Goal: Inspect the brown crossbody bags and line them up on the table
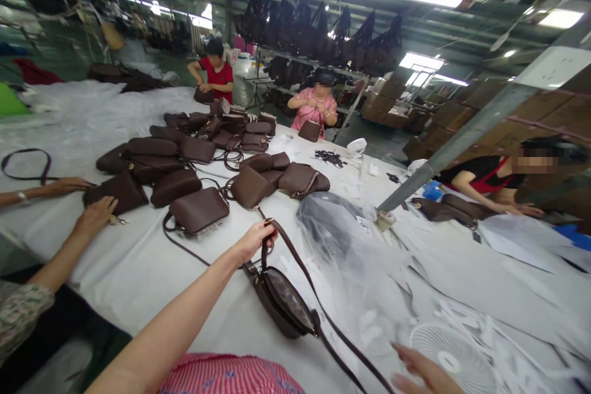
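Observation:
My left hand [255, 240] is closed around the strap [295, 253] of a dark brown shoulder bag [282, 301]. The bag hangs tilted over the white table, its top facing me and clear plastic showing in its opening. The strap's long end trails toward the lower right. My right hand [422, 370] is at the bottom edge, fingers apart and slightly blurred, with nothing in it. Close to it stands a white fan [446, 351] with a round grille. A brown bag [199, 209] with a looped strap lies just left of my left hand.
Several brown bags [154, 148] are heaped at the back left. Clear plastic [332, 228] covers a dark bundle on the right, before a slanting metal post [462, 141]. A co-worker's hands [95, 215] handle a bag at far left. Other people work across the table and at right.

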### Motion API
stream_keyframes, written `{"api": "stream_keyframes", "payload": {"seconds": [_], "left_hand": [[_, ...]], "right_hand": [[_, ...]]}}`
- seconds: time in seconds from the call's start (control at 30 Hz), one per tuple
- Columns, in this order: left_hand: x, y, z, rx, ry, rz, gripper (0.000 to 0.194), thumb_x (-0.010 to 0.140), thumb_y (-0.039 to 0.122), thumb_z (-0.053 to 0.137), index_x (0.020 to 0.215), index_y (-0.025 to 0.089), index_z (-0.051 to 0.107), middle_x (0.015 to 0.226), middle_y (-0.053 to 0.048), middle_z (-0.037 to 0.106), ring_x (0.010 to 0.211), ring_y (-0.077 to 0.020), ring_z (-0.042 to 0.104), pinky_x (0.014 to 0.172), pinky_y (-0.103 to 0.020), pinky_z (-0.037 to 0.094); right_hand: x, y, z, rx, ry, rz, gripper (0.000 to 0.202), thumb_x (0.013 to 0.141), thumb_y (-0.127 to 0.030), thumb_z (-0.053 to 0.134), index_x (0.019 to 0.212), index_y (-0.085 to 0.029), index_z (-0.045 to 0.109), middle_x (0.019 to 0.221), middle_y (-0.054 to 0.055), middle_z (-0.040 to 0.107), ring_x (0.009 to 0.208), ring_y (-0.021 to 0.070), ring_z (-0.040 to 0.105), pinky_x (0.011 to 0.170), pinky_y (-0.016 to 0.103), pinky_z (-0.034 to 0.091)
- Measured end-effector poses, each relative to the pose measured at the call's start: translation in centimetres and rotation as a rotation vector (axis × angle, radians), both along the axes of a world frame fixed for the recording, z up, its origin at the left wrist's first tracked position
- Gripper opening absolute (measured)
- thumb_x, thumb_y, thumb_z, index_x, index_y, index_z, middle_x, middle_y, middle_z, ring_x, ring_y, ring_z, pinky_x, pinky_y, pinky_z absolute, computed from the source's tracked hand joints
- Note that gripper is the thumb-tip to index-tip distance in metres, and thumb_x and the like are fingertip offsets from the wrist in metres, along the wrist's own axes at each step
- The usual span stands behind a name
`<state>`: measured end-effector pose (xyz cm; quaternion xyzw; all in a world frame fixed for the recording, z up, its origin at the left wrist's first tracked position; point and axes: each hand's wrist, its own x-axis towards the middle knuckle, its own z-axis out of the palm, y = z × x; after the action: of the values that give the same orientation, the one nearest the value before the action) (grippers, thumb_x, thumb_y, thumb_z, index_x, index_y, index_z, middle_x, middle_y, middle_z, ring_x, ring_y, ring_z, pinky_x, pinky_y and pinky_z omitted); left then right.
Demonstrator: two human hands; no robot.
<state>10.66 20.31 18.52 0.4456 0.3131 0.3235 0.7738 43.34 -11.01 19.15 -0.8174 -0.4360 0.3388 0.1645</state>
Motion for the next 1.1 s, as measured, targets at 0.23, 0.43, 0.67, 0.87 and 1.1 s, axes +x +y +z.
{"api": "stream_keyframes", "payload": {"seconds": [0.23,0.43,0.67,0.87,1.1], "left_hand": [[2.0,-2.5,0.3,0.015,-0.042,-0.032,0.026,0.075,0.038,0.071,0.081,0.012,0.066,0.079,-0.007,0.067,0.074,-0.0174,0.061,0.070,-0.027,0.048],[-1.6,0.2,-0.5,-0.573,-0.260,0.189,0.014,0.084,0.018,0.052,0.071,0.014,0.056,0.068,-0.009,0.065,0.068,-0.0226,0.066,0.074,-0.040,0.052],[-3.3,1.7,-1.2,-0.466,-0.223,0.266,0.017,0.080,0.016,0.050,0.066,0.018,0.042,0.048,0.008,0.036,0.039,-0.0070,0.037,0.050,-0.021,0.040],[2.8,-3.5,1.2,-0.185,-0.035,-0.204,0.036,0.050,-0.001,0.070,0.082,0.013,0.062,0.066,0.005,0.058,0.058,-0.0096,0.047,0.054,-0.021,0.035],[1.1,-2.6,0.9,0.072,0.187,-0.278,0.012,0.060,0.009,0.067,0.062,0.014,0.057,0.056,0.007,0.050,0.055,-0.0082,0.038,0.052,-0.021,0.027]], "right_hand": [[-14.9,16.4,0.7,0.511,0.309,0.139,0.072,0.075,-0.045,0.066,0.138,-0.020,0.041,0.127,0.012,0.061,0.122,0.0270,0.053,0.106,0.045,0.036],[-16.4,16.4,-0.1,0.264,0.677,0.213,0.041,0.086,-0.058,0.051,0.072,-0.020,0.049,0.054,-0.005,0.050,0.049,0.0117,0.050,0.054,0.026,0.040],[-10.4,10.4,-1.7,0.076,0.573,0.162,0.052,0.081,-0.070,0.049,0.065,-0.020,0.044,0.049,-0.006,0.044,0.046,0.0099,0.042,0.052,0.025,0.034],[-14.3,16.7,2.5,0.235,0.419,0.182,0.040,0.086,-0.054,0.050,0.065,-0.019,0.047,0.048,-0.007,0.043,0.044,0.0079,0.040,0.047,0.022,0.031],[-12.2,16.5,3.1,0.145,0.602,0.181,0.042,0.079,-0.059,0.059,0.071,-0.019,0.048,0.050,-0.008,0.044,0.043,0.0068,0.038,0.045,0.021,0.030]]}}
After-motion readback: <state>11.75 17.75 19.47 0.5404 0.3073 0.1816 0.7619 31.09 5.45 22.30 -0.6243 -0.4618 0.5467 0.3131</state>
